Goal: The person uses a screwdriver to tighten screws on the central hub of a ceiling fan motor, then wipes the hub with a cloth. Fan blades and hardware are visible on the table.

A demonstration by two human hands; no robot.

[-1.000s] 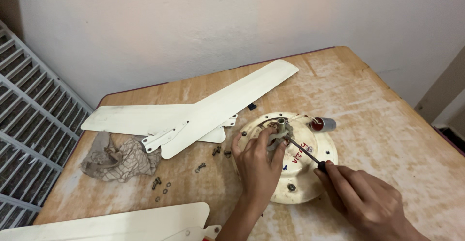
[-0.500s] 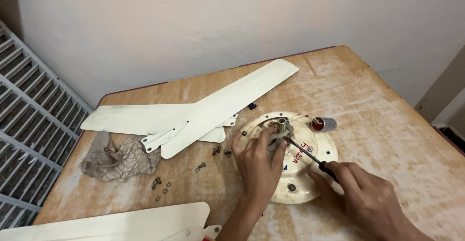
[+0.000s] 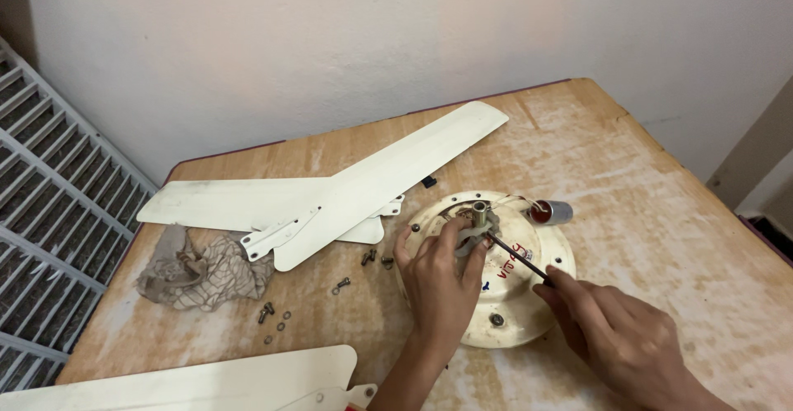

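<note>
Two hands worked at the hub of a round cream fan motor housing (image 3: 504, 295) on the wooden tabletop (image 3: 661, 204).

The left hand (image 3: 442, 283) lay on the housing, its fingers pinching the grey metal fitting (image 3: 477, 223) at the centre. The right hand (image 3: 615, 337), at 4 o'clock from the hub, was closed around a thin dark screwdriver (image 3: 516, 256), whose tip touched the fitting. A small red and grey capacitor (image 3: 551, 211) lay at 2 o'clock of the housing, joined by wires. Two crossed cream fan blades (image 3: 347, 200) lay at 10 o'clock, a crumpled rag (image 3: 202, 270) at 9 o'clock, and loose screws (image 3: 273, 312) between the rag and the housing. Another blade (image 3: 206, 382) lay at the near edge.
</note>
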